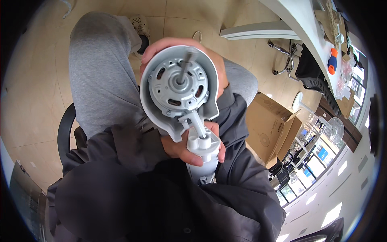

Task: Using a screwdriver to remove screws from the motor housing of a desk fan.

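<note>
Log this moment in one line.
left hand: gripping pale neck; right hand: holding grey housing; motor: inside housing, shaft exposed; carton: at right

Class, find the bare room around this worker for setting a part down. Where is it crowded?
Floor lies bare left of the grey trouser leg; a smaller patch lies between the shoe and white table leg, around a small oval object. Crowded: the middle, filled by the motor unit, and the right, with cardboard box and wheeled base.

An orange-and-blue object lies on the white bench. An open cardboard box and a wheeled chair base stand on the floor.
</note>
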`<action>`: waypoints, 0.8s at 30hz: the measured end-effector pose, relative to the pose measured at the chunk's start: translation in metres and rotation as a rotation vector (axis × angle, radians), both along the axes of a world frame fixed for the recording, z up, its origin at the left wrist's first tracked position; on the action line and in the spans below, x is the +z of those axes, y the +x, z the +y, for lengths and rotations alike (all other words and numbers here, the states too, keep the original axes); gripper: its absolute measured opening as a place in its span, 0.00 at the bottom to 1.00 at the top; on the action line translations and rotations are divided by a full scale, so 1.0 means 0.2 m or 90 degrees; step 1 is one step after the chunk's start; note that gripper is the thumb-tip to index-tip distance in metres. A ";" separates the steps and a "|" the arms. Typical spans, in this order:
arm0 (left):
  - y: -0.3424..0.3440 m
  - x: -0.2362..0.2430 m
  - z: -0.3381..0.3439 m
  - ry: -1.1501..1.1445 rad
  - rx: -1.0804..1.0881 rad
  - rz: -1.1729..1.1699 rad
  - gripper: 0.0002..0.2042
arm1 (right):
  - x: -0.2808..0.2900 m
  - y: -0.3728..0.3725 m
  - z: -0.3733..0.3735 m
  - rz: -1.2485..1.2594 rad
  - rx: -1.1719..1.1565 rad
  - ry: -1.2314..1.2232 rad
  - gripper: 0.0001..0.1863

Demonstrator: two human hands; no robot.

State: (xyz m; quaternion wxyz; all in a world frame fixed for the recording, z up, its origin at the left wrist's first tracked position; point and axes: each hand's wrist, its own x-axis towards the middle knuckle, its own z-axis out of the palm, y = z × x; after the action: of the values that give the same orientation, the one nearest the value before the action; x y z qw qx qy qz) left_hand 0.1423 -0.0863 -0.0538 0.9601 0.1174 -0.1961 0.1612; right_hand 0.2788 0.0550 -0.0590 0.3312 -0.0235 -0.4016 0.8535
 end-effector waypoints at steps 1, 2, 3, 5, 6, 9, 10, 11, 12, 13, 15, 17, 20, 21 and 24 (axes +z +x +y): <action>0.00 0.02 -0.02 0.000 0.002 0.002 0.31 | -0.02 0.00 -0.02 -0.003 0.000 -0.003 0.69; 0.00 0.03 -0.03 -0.004 0.002 0.000 0.31 | -0.04 -0.01 -0.04 0.045 -0.028 0.010 0.69; 0.00 0.02 -0.04 -0.026 -0.001 0.031 0.31 | -0.05 -0.01 -0.05 0.092 -0.054 0.025 0.69; 0.00 0.03 -0.05 -0.050 -0.002 0.061 0.31 | -0.04 0.05 -0.05 0.080 -0.052 0.003 0.68; -0.01 0.06 -0.05 -0.085 -0.003 0.105 0.31 | -0.02 0.08 -0.05 0.059 -0.061 0.030 0.67; -0.02 0.10 -0.07 -0.167 0.011 0.173 0.31 | 0.00 0.13 -0.03 0.041 -0.069 0.087 0.64; -0.02 0.09 -0.08 -0.171 0.020 0.196 0.31 | 0.01 0.16 0.01 0.000 -0.078 0.248 0.63; -0.02 0.09 -0.09 -0.175 0.028 0.220 0.31 | 0.04 0.19 -0.02 -0.049 -0.046 0.206 0.64; -0.03 0.11 -0.09 -0.186 0.029 0.239 0.30 | 0.04 0.19 -0.03 -0.055 -0.045 0.196 0.64; -0.03 0.10 -0.09 -0.184 0.028 0.239 0.30 | 0.05 0.19 -0.05 -0.061 -0.045 0.186 0.64; -0.03 0.08 -0.09 -0.184 0.008 0.156 0.27 | 0.06 0.20 -0.08 -0.064 -0.051 0.164 0.64; -0.03 0.07 -0.11 -0.175 0.014 0.154 0.27 | 0.07 0.20 -0.09 -0.069 -0.054 0.142 0.64; -0.01 0.07 -0.13 -0.149 0.030 0.147 0.27 | 0.08 0.21 -0.12 -0.072 -0.070 0.170 0.64; -0.01 0.06 -0.13 -0.131 0.044 0.146 0.27 | 0.10 0.21 -0.12 -0.068 -0.066 0.176 0.64; 0.00 0.09 -0.18 -0.131 0.070 0.141 0.27 | 0.14 0.21 -0.13 -0.076 -0.053 0.186 0.65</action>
State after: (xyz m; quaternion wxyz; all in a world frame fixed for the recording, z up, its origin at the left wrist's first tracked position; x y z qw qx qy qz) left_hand 0.1431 -0.1216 -0.0362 0.9725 0.0458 -0.0644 0.2189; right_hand 0.3211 0.0299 -0.0316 0.3420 -0.0422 -0.5392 0.7685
